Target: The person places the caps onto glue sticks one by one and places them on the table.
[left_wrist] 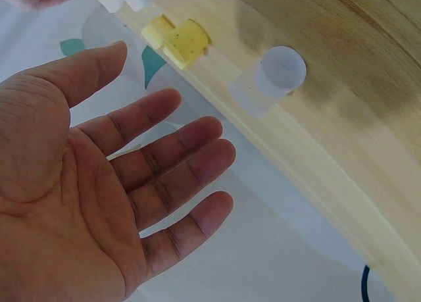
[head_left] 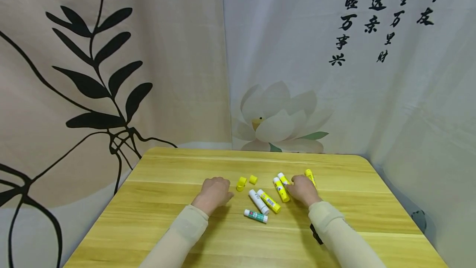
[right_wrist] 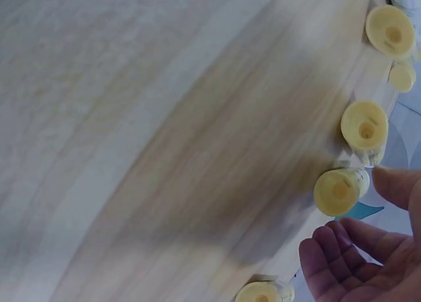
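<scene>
My left hand (head_left: 213, 195) hovers palm down over the table, left of two small yellow caps (head_left: 241, 183). Its fingers are spread and hold nothing in the left wrist view. A pale round-ended cylinder (left_wrist: 281, 72) stands by the table edge there, beyond the fingertips. At the right, my right hand (head_left: 304, 190) reaches over a yellow glue stick with a white cap (head_left: 283, 178). In the right wrist view the thumb lies right at that glue stick (right_wrist: 337, 193), while the loosely bent fingers stay apart below it. Another yellow glue stick (head_left: 281, 189) lies just left.
A white glue stick (head_left: 259, 202), a yellow one (head_left: 269, 201) and a smaller green-and-white tube (head_left: 255, 216) lie between the hands. Beyond the right hand lies one more yellow stick (head_left: 310, 176). The wooden table (head_left: 178, 168) ends at a printed curtain (head_left: 189, 73).
</scene>
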Demonstrator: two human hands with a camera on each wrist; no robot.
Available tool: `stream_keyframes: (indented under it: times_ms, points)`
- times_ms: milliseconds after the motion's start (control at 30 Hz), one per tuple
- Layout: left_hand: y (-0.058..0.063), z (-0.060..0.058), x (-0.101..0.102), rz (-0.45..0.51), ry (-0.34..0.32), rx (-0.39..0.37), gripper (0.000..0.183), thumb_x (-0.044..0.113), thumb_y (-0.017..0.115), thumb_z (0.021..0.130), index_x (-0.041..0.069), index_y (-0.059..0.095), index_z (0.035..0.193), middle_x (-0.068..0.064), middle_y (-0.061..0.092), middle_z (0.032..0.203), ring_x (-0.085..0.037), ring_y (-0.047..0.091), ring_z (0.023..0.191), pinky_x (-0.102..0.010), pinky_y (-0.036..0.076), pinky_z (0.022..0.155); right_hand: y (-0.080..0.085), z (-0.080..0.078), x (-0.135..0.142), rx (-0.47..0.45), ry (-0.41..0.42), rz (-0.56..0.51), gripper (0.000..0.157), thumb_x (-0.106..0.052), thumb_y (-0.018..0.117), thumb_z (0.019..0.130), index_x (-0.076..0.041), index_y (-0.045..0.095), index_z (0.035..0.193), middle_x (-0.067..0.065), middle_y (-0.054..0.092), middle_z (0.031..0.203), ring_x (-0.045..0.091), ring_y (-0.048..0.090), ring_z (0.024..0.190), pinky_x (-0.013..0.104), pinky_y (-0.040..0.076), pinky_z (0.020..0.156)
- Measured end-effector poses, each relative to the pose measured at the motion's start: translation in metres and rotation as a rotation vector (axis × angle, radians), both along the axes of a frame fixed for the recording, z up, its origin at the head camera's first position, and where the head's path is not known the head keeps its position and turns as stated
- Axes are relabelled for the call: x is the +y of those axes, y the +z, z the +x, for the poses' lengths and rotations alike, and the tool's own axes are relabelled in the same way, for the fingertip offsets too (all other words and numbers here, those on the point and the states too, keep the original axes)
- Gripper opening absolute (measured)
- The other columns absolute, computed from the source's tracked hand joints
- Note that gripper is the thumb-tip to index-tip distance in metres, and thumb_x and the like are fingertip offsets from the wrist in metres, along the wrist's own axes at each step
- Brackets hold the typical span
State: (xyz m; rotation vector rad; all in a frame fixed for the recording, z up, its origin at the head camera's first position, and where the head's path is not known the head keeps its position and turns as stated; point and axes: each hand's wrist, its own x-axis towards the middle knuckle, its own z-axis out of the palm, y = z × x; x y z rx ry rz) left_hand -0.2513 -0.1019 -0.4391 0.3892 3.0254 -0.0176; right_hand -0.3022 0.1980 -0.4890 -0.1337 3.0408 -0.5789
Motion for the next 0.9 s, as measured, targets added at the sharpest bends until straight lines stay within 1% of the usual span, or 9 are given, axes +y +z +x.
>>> stream_keyframes:
  times_ms: [67, 167, 300, 467, 633, 800, 900]
  points:
    - [0.0, 0.0, 0.0, 0.002, 0.0, -0.002, 0.033, 0.041, 0.066, 0.095, 0.009, 0.069, 0.104, -0.006, 0.066, 0.093, -0.024, 0.063, 0.087, -0.045, 0.054, 0.079, -0.001, -0.001, 0.0, 0.001, 0.003, 0.001, 0.043, -0.024, 0.064, 0.095, 0.013, 0.062, 0.118, 0.028, 0.064, 0.115, 0.043, 0.06, 0.108, 0.055, 0.048, 0.094]
    - [-0.001, -0.001, 0.0, -0.001, 0.005, -0.007, 0.033, 0.041, 0.066, 0.095, 0.009, 0.069, 0.104, -0.006, 0.066, 0.093, -0.023, 0.063, 0.087, -0.046, 0.053, 0.081, -0.003, -0.002, -0.001, 0.012, 0.012, 0.006, 0.037, -0.023, 0.065, 0.094, 0.011, 0.065, 0.11, 0.023, 0.067, 0.105, 0.036, 0.063, 0.096, 0.052, 0.051, 0.087]
    - [-0.001, -0.001, 0.0, -0.015, 0.01, -0.006, 0.033, 0.042, 0.066, 0.095, 0.01, 0.069, 0.104, -0.005, 0.066, 0.092, -0.023, 0.063, 0.085, -0.045, 0.054, 0.08, -0.005, -0.002, -0.002, 0.028, 0.022, 0.019, 0.029, -0.021, 0.065, 0.094, 0.007, 0.066, 0.1, 0.016, 0.066, 0.091, 0.026, 0.06, 0.081, 0.048, 0.051, 0.079]
    - [-0.003, -0.001, 0.0, -0.018, 0.014, -0.004, 0.034, 0.042, 0.065, 0.095, 0.01, 0.069, 0.105, -0.006, 0.065, 0.092, -0.023, 0.062, 0.087, -0.045, 0.053, 0.081, -0.007, -0.001, -0.003, 0.037, 0.023, 0.023, 0.025, -0.019, 0.065, 0.094, 0.005, 0.066, 0.095, 0.014, 0.064, 0.086, 0.026, 0.06, 0.079, 0.047, 0.051, 0.077]
    - [-0.002, 0.0, 0.0, -0.025, 0.014, -0.008, 0.035, 0.043, 0.065, 0.095, 0.01, 0.069, 0.106, -0.006, 0.066, 0.094, -0.024, 0.063, 0.089, -0.045, 0.053, 0.082, -0.009, -0.001, -0.002, 0.034, 0.02, 0.029, 0.023, -0.018, 0.064, 0.093, 0.005, 0.065, 0.093, 0.013, 0.063, 0.083, 0.025, 0.058, 0.076, 0.046, 0.051, 0.075]
    - [-0.002, 0.002, 0.0, -0.042, 0.014, 0.008, 0.034, 0.043, 0.065, 0.095, 0.01, 0.069, 0.104, -0.005, 0.065, 0.089, -0.022, 0.063, 0.085, -0.043, 0.055, 0.077, -0.013, -0.004, -0.004, 0.037, 0.016, 0.03, 0.027, -0.018, 0.063, 0.093, 0.008, 0.066, 0.1, 0.016, 0.065, 0.088, 0.029, 0.061, 0.083, 0.048, 0.052, 0.079]
    - [-0.001, 0.002, 0.0, -0.043, 0.019, 0.009, 0.035, 0.044, 0.066, 0.095, 0.01, 0.069, 0.104, -0.005, 0.065, 0.089, -0.022, 0.063, 0.084, -0.043, 0.055, 0.076, -0.015, -0.006, -0.004, 0.039, 0.021, 0.035, 0.028, -0.018, 0.063, 0.094, 0.009, 0.066, 0.103, 0.017, 0.066, 0.091, 0.031, 0.063, 0.086, 0.049, 0.052, 0.082]
